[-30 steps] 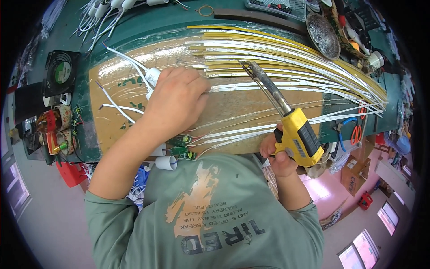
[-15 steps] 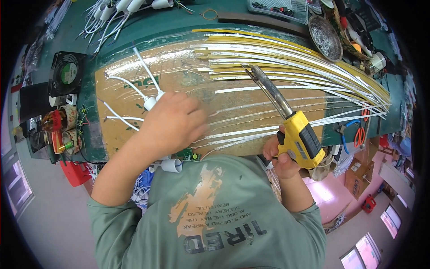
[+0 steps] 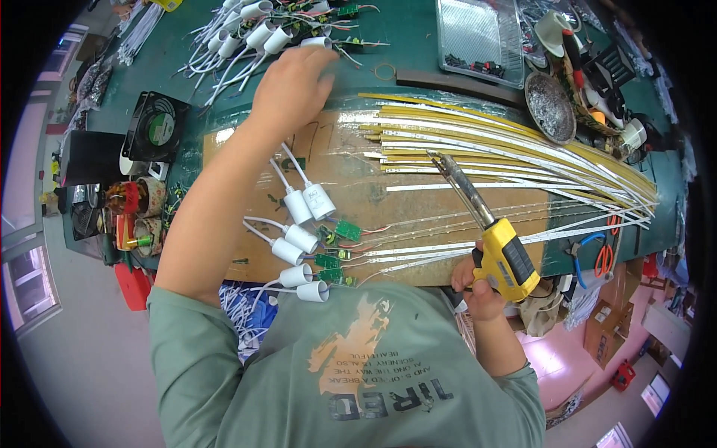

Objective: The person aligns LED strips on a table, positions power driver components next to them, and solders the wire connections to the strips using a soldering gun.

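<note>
A: Where does the left hand (image 3: pixel 293 88) sit against the brown work board (image 3: pixel 358 201)?

B: Past the board's far edge, arm stretched full length across its left part. The hand is palm down over the pile of white lamp sockets (image 3: pixel 254 33) with their wires, fingers curled among them — whether it actually grips one, I cannot tell.

A: And the right hand (image 3: pixel 478 287)?

B: At the board's near edge, toward its right end. It is wrapped firmly around the yellow handle of a soldering iron (image 3: pixel 489 231); the metal barrel slants up and away over the board, its tip above the LED strips (image 3: pixel 508 153).

A: What else lies on the board?

B: The strips fan out from its middle to beyond its right end. On its left part, under the outstretched forearm, lie more white sockets (image 3: pixel 302 205) and small green circuit boards (image 3: pixel 336 246) — the arm partly hides that row.

A: Off the board?

B: A small black fan (image 3: pixel 155 128) left of it, a clear plastic tray (image 3: pixel 479 37) and a round metal dish (image 3: pixel 550 107) beyond its far edge, orange-handled scissors (image 3: pixel 603 257) by its right end.
</note>
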Demonstrator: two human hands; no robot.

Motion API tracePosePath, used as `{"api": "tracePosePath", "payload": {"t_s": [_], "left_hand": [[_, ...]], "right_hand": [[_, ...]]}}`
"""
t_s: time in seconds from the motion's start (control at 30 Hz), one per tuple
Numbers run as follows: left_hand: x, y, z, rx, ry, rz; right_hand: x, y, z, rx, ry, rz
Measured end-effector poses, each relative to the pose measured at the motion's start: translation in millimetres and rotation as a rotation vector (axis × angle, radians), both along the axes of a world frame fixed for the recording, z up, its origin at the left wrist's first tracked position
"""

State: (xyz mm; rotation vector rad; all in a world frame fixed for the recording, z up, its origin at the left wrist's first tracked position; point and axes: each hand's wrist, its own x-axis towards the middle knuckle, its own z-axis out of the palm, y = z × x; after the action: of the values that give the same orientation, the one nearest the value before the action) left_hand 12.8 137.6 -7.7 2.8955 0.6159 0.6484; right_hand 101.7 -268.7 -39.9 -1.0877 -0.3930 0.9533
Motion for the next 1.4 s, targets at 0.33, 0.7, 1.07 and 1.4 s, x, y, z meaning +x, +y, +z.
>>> {"api": "tracePosePath", "payload": {"t_s": [0.33, 0.7, 1.07, 1.4], "left_hand": [[39.6, 23.4, -9.9, 0.073, 0.107, 0.151], [25.5, 16.5, -8.4, -0.031, 0.085, 0.192], [-27.7, -3.0, -0.3, -0.059, 0.21, -0.027], [-57.2, -49.8, 30.3, -0.026, 0.273, -0.288]], "right_hand": [[2.9, 1.8, 2.4, 0.054, 0.006, 0.019], [0.3, 1.0, -3.4, 0.028, 0.012, -0.023], [-1.7, 3.8, -2.1, 0.049, -0.03, -0.056], [-1.1, 4.0, -0.2, 0.016, -0.03, -0.039]]}}
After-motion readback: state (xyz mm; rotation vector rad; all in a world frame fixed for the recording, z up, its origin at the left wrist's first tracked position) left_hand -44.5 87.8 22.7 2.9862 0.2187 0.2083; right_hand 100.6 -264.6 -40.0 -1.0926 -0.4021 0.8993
